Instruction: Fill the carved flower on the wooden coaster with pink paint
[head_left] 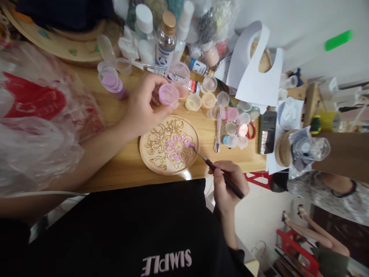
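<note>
My left hand (144,105) is closed around a small clear cup of lilac paint (168,94), held just above the far edge of a round wooden plaque (155,168). Gold raised outlines of flowers cover the plaque. Several petals of the central flower (179,146) are filled with lilac. In my right hand (229,184) is a dark-handled palette knife (213,165), pinched between thumb and fingers. Its thin metal tip touches a petal at the flower's right side, where lilac colour sits.
Small cups of coloured paint (208,100) and red-handled scissors (251,130) lie to the right. Bottles (165,42) stand behind. A plastic bag (43,150) covers the left. A black calculator-like device (267,132) lies further right. Other people (331,192) sit beyond.
</note>
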`<control>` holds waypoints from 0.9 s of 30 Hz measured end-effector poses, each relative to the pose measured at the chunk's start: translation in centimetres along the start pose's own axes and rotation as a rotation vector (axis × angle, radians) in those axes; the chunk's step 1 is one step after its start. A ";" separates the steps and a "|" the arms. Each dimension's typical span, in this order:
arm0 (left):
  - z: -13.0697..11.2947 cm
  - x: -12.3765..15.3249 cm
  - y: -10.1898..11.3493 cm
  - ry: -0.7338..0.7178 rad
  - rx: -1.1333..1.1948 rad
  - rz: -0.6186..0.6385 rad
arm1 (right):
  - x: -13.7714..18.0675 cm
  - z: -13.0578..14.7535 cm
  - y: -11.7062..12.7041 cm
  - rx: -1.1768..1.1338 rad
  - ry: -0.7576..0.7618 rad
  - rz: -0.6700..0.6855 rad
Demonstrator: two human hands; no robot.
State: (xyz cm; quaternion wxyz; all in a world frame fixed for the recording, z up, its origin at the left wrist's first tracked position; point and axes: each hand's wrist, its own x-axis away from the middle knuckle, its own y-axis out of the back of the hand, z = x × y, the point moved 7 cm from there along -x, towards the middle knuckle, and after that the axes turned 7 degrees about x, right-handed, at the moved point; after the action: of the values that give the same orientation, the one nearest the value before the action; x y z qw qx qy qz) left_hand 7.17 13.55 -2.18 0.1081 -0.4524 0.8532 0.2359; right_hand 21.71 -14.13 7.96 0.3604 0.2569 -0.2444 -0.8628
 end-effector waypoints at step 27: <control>-1.6 0.4 0.1 -0.262 -0.028 0.018 | -0.2 0.6 0.1 0.057 0.051 -0.034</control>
State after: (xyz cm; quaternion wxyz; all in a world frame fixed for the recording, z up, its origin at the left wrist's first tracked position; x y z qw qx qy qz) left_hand 6.88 12.53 -0.95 0.2101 -0.4114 0.8326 0.3056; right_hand 21.49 -13.91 8.47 0.3443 0.2932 -0.2552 -0.8546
